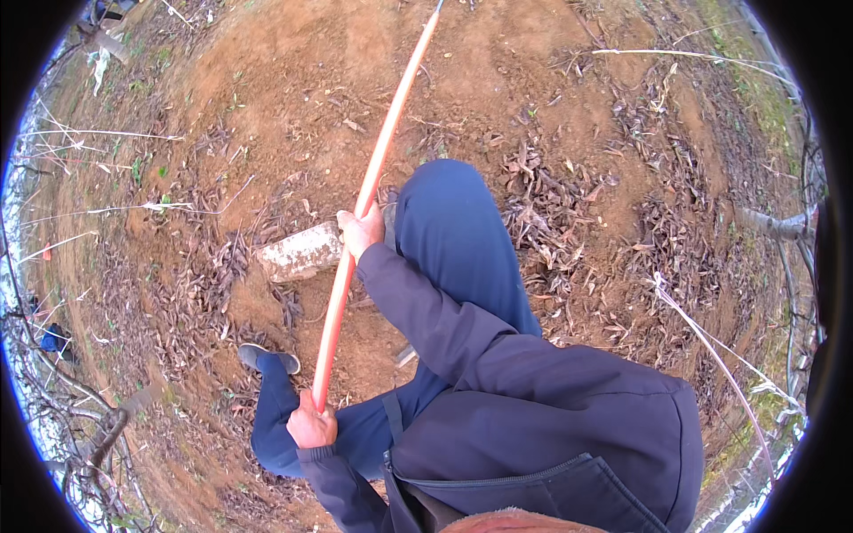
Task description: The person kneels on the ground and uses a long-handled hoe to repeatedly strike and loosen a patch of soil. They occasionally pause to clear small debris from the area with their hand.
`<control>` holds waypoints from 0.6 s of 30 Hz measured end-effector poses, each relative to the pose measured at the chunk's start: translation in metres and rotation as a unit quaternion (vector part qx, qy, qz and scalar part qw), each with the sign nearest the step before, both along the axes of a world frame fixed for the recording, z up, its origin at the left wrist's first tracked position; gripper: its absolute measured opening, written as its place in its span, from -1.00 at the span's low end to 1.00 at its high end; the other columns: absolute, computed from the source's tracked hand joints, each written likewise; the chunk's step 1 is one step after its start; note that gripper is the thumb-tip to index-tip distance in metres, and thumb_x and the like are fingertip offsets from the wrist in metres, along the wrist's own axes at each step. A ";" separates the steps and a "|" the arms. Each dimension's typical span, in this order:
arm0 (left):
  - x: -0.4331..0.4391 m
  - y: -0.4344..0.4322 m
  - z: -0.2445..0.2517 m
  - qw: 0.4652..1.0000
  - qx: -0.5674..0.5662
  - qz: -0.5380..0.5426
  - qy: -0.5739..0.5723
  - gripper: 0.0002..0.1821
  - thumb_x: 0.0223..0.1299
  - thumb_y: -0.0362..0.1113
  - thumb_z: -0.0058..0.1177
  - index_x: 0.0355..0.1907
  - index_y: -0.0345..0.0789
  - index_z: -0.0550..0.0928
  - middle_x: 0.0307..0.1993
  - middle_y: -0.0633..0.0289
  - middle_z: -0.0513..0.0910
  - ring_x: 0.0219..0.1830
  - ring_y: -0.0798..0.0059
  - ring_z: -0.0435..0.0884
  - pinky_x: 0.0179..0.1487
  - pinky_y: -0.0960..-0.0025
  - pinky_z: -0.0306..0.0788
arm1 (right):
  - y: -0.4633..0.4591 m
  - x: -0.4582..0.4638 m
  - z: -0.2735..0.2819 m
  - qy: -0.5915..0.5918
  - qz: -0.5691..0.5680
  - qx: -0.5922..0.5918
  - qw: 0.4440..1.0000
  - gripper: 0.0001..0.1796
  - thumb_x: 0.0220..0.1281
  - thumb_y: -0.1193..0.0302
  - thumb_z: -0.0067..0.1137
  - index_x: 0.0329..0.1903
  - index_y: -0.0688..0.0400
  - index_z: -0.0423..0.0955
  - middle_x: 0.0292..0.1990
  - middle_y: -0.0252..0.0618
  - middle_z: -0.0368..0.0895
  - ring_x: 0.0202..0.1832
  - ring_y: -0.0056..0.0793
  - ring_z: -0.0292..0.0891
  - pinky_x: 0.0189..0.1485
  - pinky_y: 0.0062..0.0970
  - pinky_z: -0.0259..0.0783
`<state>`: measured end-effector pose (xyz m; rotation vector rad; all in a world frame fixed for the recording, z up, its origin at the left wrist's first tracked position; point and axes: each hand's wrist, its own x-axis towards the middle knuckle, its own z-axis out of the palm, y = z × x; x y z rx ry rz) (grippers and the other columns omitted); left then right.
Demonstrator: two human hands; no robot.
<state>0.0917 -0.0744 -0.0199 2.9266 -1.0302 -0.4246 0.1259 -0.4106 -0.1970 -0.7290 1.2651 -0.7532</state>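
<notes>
A long orange-red pole (381, 143) runs from low before my body up to the top edge of the view. A thin metal piece (439, 6) shows at its far end, and whatever lies beyond is cut off. My left hand (312, 423) is closed around the near end of the pole. Farther along, my right hand (363, 230) grips it beside my bent knee (446, 193). Behind the pole, a weathered block with flaking white patches (303, 252) lies on the soil, partly hidden by my right hand.
Dry leaves (543, 213) cover parts of the brown soil (286, 53). Pale strings or thin stalks (693, 56) stretch in from both sides. Bare branches (110, 433) stand at left, and a trunk (773, 223) at right. My shoe (268, 358) rests left of the pole.
</notes>
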 end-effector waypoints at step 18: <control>-0.016 0.111 0.061 0.995 0.019 0.085 0.054 -0.88 0.02 -0.29 0.18 -0.38 -0.22 0.57 -0.64 -0.09 0.59 -0.52 -0.21 0.64 -0.35 -0.07 0.55 | -0.007 0.002 -0.002 -0.040 0.006 -0.024 0.999 -0.59 0.18 0.53 0.34 0.02 0.25 0.35 -0.35 -0.24 0.54 -0.56 -0.45 0.48 -0.55 -0.42 0.48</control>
